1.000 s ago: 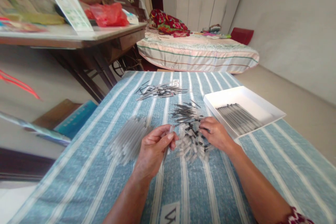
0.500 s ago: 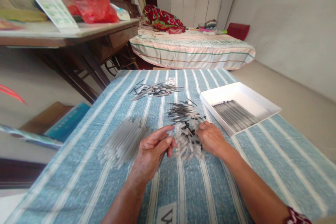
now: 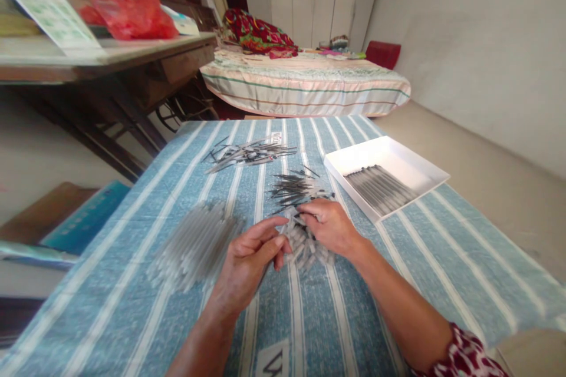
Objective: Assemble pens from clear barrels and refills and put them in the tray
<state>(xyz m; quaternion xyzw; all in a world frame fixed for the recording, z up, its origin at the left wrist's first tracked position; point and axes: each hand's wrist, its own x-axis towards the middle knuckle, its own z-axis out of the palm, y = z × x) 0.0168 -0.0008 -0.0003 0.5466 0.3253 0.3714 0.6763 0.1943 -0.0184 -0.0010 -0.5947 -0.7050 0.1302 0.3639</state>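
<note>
My left hand [image 3: 256, 250] has its thumb and fingers curled together, the index finger reaching forward. A thin grey pen barrel, mostly hidden, shows under the palm. My right hand [image 3: 329, 227] pinches a small dark pen part [image 3: 298, 214] just above a pile of small translucent and black pen caps [image 3: 305, 250]; the fingers cover much of that piece. Behind the caps lies a bundle of dark pen refills [image 3: 289, 188]. To the left of my left hand rests a large stack of translucent pen barrels [image 3: 194, 247].
A white box [image 3: 415, 159] at the right holds a row of dark-filled pens [image 3: 380, 188]. A scattered heap of pen parts [image 3: 252, 153] lies toward the far edge of the striped tablecloth [image 3: 221, 330]. Beyond stand a bed [image 3: 309, 82] and a wooden desk [image 3: 145, 56].
My right hand has moved left across the cap pile toward my left hand and now pinches a dark piece. My left hand keeps its curled pose. The camera has turned slightly right.
</note>
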